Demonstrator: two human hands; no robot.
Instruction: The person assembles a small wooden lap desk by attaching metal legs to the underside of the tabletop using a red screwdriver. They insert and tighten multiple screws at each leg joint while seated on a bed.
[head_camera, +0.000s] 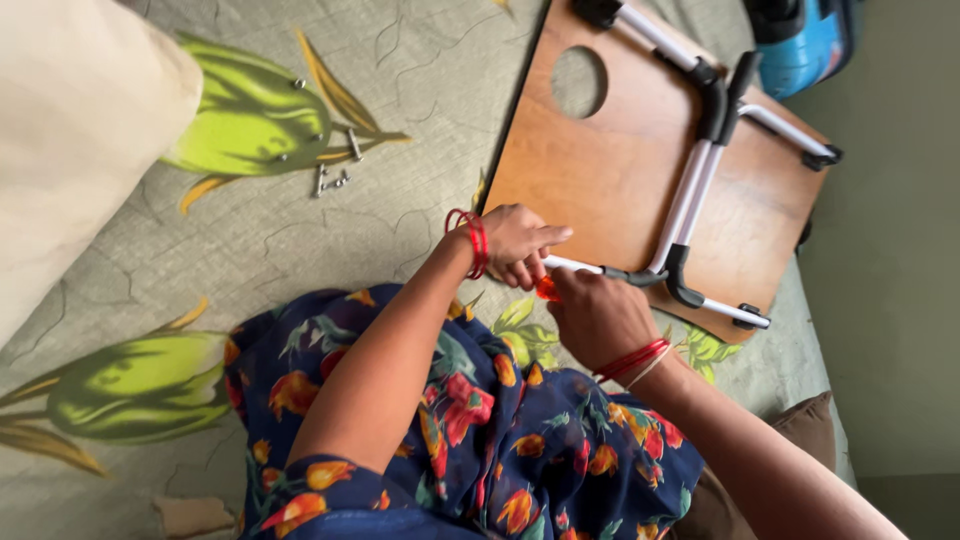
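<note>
A wooden lap table (610, 170) lies upside down on a bed, its white metal legs (690, 190) with black joints folded against the underside. My left hand (518, 243) rests on the near edge of the board, fingers curled beside the end of a white leg bar. My right hand (598, 315) grips a small tool with a red-orange handle (546, 288) held against that same bar end. Both wrists carry red bangles.
Several loose screws (333, 180) lie on the floral bedsheet (300, 240) to the left. A cream pillow (70, 130) fills the upper left. A blue object (805, 45) sits beyond the table. My floral-dressed lap (480, 440) is below.
</note>
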